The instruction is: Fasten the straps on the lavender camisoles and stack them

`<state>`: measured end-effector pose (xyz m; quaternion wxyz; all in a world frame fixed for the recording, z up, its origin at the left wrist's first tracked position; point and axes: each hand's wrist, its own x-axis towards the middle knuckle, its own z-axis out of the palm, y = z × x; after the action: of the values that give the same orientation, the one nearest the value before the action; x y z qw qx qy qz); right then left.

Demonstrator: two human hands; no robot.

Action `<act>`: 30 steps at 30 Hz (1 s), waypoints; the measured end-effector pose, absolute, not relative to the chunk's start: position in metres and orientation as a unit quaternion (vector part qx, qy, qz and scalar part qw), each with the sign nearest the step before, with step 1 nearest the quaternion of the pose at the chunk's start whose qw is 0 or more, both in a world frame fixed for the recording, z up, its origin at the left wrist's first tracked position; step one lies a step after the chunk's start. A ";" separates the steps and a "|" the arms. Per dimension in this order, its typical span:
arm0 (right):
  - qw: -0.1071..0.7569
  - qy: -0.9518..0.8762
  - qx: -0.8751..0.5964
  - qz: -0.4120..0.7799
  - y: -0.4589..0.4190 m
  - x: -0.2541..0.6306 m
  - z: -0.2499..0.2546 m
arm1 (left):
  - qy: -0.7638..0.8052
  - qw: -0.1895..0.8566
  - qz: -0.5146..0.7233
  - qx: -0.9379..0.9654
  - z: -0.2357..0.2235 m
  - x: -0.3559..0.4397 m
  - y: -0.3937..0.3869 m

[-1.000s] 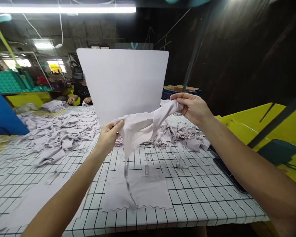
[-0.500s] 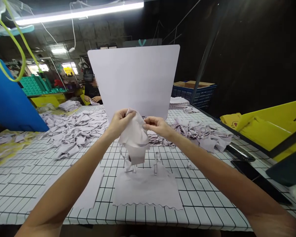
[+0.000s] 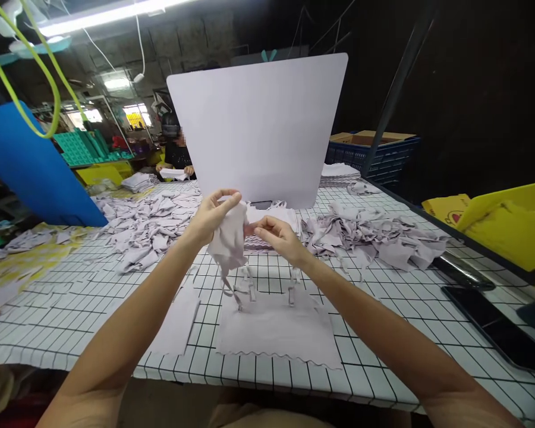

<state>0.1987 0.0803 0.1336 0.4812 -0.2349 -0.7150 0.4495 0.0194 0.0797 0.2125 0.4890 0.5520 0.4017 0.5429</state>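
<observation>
My left hand (image 3: 214,219) grips a pale lilac strappy top (image 3: 229,241) by its upper part, thumb over the cloth. The garment hangs crumpled in the air, a thin strap dangling below it. At its right edge my right hand (image 3: 280,239) is closed in a pinch; the cloth at the fingertips is partly hidden. Below, a similar camisole (image 3: 276,327) lies flat on the table, its straps pointing away from me and its wavy hem towards me. Another flat pale piece (image 3: 177,321) lies to its left, partly behind my left forearm.
A white board (image 3: 258,131) stands upright ahead on the grid-patterned tablecloth (image 3: 294,377). Loose garment heaps lie left (image 3: 156,217) and right (image 3: 374,235). A phone (image 3: 494,327) rests at the right edge, near yellow bins (image 3: 512,226). A co-worker (image 3: 177,156) handles cloth beyond.
The top was stretched wide between my hands; then they came together and it bunched up. My right hand moved in leftwards and down. The view has swung a little to the left.
</observation>
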 end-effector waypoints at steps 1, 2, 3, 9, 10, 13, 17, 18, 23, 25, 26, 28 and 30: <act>0.453 -0.734 -0.230 0.452 0.079 0.198 0.136 | 0.399 0.493 0.539 0.555 0.210 0.019 0.078; 0.425 -0.760 -0.233 0.432 0.078 0.196 0.136 | 0.394 0.496 0.540 0.555 0.208 0.019 0.076; 0.404 -0.787 -0.247 0.394 0.076 0.191 0.132 | 0.390 0.496 0.546 0.551 0.206 0.021 0.075; 0.468 -0.778 -0.347 0.234 0.064 0.165 0.092 | 0.395 0.478 0.617 0.485 0.202 0.026 0.075; 0.485 -0.777 -0.334 0.224 0.062 0.164 0.087 | 0.398 0.472 0.629 0.472 0.202 0.025 0.075; 0.519 -0.778 -0.308 0.173 0.058 0.163 0.077 | 0.405 0.463 0.658 0.435 0.202 0.020 0.078; 0.539 -0.769 -0.319 0.127 0.053 0.155 0.057 | 0.401 0.468 0.675 0.404 0.199 0.019 0.078; 0.546 -0.761 -0.321 0.140 0.053 0.153 0.053 | 0.401 0.470 0.677 0.399 0.199 0.019 0.079; 0.571 -0.706 -0.327 0.262 0.061 0.161 0.058 | 0.409 0.452 0.679 0.410 0.196 0.007 0.083; 0.552 -0.664 -0.342 0.370 0.069 0.171 0.076 | 0.433 0.426 0.639 0.471 0.190 -0.002 0.082; 0.535 -0.631 -0.347 0.442 0.073 0.176 0.088 | 0.451 0.409 0.599 0.520 0.185 -0.005 0.080; 0.487 -0.556 -0.345 0.578 0.083 0.184 0.113 | 0.482 0.364 0.489 0.629 0.169 -0.008 0.074; 0.432 -0.504 -0.331 0.670 0.092 0.189 0.138 | 0.479 0.346 0.403 0.699 0.149 -0.003 0.068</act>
<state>0.1889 0.0924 0.1378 0.4324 -0.3311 -0.5039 0.6704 -0.0029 0.0680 0.1485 0.3455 0.6988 0.4792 0.4033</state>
